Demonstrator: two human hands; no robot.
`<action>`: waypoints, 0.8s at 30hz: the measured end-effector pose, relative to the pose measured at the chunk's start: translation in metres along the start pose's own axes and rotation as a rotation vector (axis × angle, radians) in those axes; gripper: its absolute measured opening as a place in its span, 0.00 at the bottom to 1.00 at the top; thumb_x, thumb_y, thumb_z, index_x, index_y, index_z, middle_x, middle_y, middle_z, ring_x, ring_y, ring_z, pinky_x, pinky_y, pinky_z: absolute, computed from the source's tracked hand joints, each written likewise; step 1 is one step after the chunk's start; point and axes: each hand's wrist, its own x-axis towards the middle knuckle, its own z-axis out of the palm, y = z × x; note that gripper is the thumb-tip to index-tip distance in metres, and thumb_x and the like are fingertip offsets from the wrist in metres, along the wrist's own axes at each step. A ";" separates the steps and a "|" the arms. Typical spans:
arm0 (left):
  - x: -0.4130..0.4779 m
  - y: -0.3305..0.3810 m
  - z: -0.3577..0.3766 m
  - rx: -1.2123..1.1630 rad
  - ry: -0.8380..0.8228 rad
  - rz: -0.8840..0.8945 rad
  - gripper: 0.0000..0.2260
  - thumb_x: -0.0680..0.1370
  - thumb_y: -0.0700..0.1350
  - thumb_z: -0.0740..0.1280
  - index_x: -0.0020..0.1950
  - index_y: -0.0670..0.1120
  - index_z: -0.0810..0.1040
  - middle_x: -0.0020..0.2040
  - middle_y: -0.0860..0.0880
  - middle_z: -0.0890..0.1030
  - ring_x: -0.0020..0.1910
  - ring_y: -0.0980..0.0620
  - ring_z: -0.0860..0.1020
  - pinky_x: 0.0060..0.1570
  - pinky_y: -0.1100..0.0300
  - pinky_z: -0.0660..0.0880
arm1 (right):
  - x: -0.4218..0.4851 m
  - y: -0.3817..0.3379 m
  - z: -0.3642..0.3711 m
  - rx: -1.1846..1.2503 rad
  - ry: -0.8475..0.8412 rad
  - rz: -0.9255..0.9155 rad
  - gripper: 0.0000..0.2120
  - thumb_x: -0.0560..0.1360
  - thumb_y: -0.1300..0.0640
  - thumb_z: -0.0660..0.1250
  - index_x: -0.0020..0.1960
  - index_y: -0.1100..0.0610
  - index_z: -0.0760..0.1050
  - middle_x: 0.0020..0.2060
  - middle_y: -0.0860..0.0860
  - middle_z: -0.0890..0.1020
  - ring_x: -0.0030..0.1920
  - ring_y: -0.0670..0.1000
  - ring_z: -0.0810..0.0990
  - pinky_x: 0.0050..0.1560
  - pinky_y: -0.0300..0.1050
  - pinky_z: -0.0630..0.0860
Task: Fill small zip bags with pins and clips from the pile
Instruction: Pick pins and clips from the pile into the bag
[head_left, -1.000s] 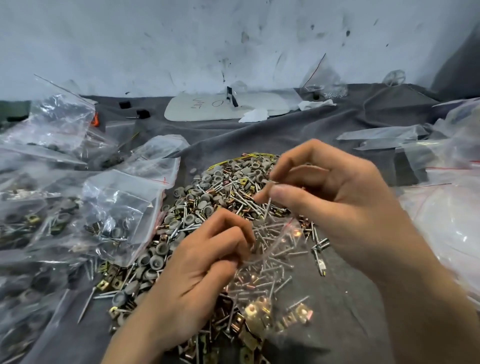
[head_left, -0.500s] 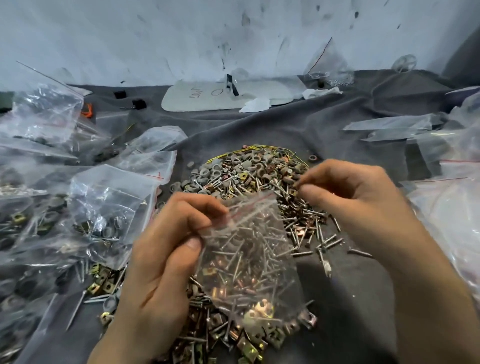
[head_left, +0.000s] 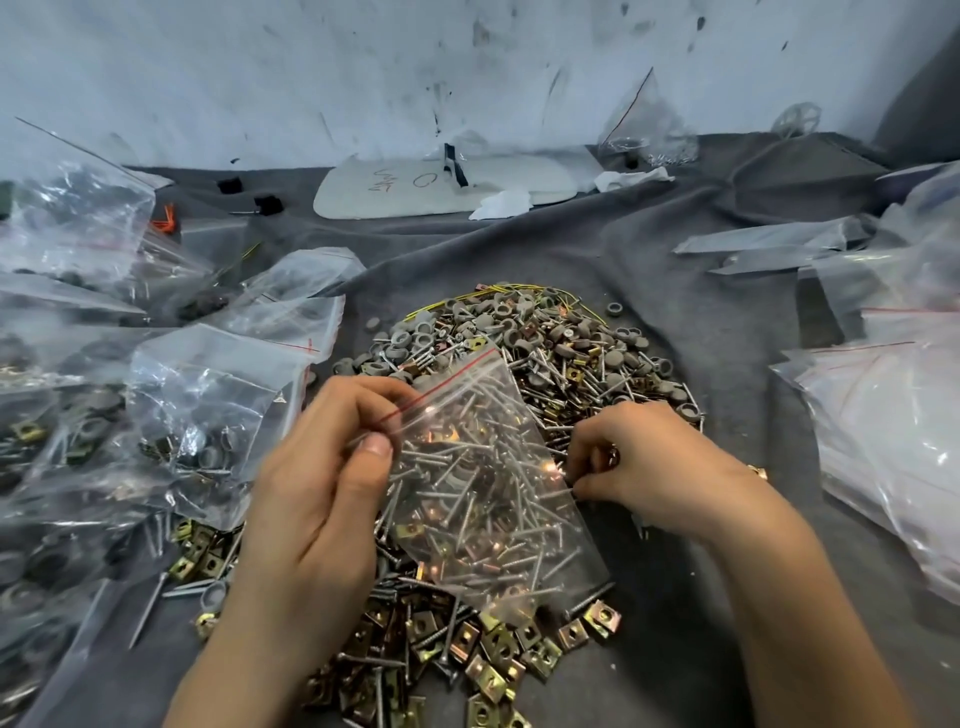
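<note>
Fig. 1. Left hand (head_left: 322, 467) pinching the zip bag (head_left: 483, 467) by its red-lined upper left edge, centre frame.
Right hand (head_left: 649, 467) curls its fingers at the bag's right edge, on the pile (head_left: 571, 364); what it grips cannot be told. Bare grey cloth (head_left: 665, 649) lies lower right; filled bags (head_left: 208, 405) crowd the left edge.

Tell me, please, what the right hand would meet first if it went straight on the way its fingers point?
The right hand points leftward, so it would most likely meet the right edge of the zip bag that the left hand pinches; it looks almost against it, though depth is unclear.
</note>
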 end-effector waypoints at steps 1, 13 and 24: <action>0.000 0.000 0.001 0.011 -0.003 -0.006 0.07 0.76 0.51 0.55 0.44 0.55 0.71 0.52 0.58 0.79 0.55 0.49 0.79 0.53 0.45 0.75 | 0.000 0.000 0.000 -0.010 -0.004 -0.016 0.05 0.71 0.56 0.72 0.41 0.47 0.78 0.39 0.45 0.79 0.43 0.46 0.77 0.45 0.40 0.74; 0.002 0.001 0.001 0.097 -0.070 0.100 0.05 0.76 0.47 0.58 0.45 0.54 0.73 0.56 0.60 0.78 0.55 0.56 0.78 0.48 0.70 0.72 | -0.008 0.009 -0.011 0.238 0.164 -0.090 0.05 0.70 0.57 0.72 0.37 0.51 0.77 0.32 0.46 0.80 0.34 0.41 0.77 0.35 0.35 0.72; 0.000 0.016 0.005 0.173 -0.209 0.220 0.08 0.75 0.48 0.59 0.50 0.53 0.75 0.57 0.54 0.79 0.56 0.51 0.80 0.49 0.48 0.79 | -0.036 -0.035 -0.019 0.620 0.678 -0.604 0.05 0.71 0.62 0.72 0.43 0.56 0.76 0.36 0.46 0.78 0.35 0.50 0.77 0.36 0.41 0.74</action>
